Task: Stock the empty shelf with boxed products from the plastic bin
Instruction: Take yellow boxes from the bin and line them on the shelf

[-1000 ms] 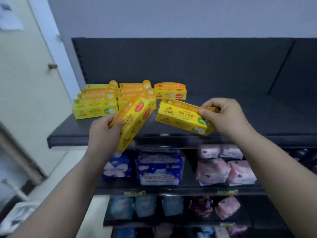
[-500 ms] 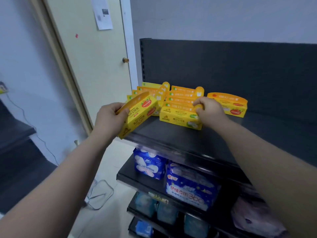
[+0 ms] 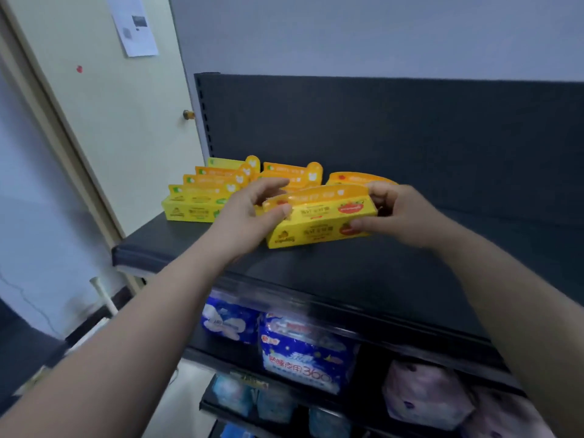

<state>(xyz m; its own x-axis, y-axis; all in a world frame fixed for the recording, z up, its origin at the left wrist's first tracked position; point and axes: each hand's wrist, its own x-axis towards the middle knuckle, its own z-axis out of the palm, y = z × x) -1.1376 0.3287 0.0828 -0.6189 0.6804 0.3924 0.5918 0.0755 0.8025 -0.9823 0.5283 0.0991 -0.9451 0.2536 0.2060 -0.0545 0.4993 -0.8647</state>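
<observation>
box (image 3: 319, 222): glossy yellow cardboard, long and rectangular, with a curved orange tab on top; it sits on the shelf, held at both ends.
left hand (image 3: 249, 213): pinches the box's left end, thumb in front, fingers over the top.
right hand (image 3: 401, 213): curled round the right end (thumb on the front face).
shelf (image 3: 347, 279): dark, matte, flat.
stocked boxes (image 3: 202, 200): same yellow card, in rows just behind.
blue packs (image 3: 303, 352): soft crinkled plastic, one shelf down.
</observation>
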